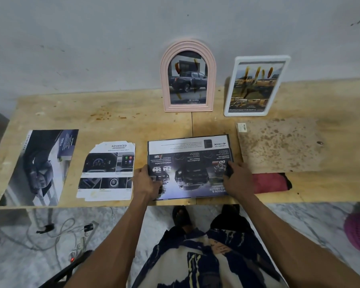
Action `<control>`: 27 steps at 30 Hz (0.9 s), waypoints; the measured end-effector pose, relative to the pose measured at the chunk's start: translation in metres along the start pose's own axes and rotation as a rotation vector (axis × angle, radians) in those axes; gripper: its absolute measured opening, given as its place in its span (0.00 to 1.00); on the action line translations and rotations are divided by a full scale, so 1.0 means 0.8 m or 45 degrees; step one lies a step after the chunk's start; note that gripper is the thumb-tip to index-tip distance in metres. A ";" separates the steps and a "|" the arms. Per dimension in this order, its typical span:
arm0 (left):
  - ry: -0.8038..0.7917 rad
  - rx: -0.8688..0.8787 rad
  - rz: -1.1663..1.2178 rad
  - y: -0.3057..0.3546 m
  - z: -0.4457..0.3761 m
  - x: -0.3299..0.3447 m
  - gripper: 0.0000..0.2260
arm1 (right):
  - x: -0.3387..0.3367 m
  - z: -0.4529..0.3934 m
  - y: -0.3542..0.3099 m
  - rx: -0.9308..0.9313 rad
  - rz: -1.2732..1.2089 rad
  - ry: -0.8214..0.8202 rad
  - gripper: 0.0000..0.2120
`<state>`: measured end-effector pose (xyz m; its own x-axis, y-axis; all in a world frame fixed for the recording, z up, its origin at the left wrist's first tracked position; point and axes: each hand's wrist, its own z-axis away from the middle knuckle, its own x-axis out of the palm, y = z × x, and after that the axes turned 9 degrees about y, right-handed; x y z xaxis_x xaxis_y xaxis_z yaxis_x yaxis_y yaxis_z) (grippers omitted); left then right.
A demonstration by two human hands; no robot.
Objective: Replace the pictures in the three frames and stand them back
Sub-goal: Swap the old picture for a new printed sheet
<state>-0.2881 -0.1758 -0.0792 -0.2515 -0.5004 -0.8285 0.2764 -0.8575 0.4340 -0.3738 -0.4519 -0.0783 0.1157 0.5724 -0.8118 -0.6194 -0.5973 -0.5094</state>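
Frame 3 step, judging by the 2 standing at the far wall, pink arched frame [188, 76] and white rectangular frame [256, 86]: left hand [147, 180] and right hand [236, 177] pinch the dark truck print [189, 166] at the near-centre table edge; next move likely seating it against the brown backing board [279, 145].

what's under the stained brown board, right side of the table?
A red cloth pokes out from under the stained brown board's near edge, beside the right hand. How far it runs beneath is covered; anything else under there can't be seen.
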 end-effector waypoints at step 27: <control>0.177 0.017 0.041 0.043 0.011 -0.015 0.38 | -0.022 0.010 0.001 -0.044 -0.050 0.194 0.25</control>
<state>-0.2833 -0.2001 -0.0511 -0.1113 -0.5067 -0.8549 0.2698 -0.8433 0.4647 -0.3828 -0.4577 -0.0619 0.2574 0.5050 -0.8239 -0.5856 -0.5967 -0.5487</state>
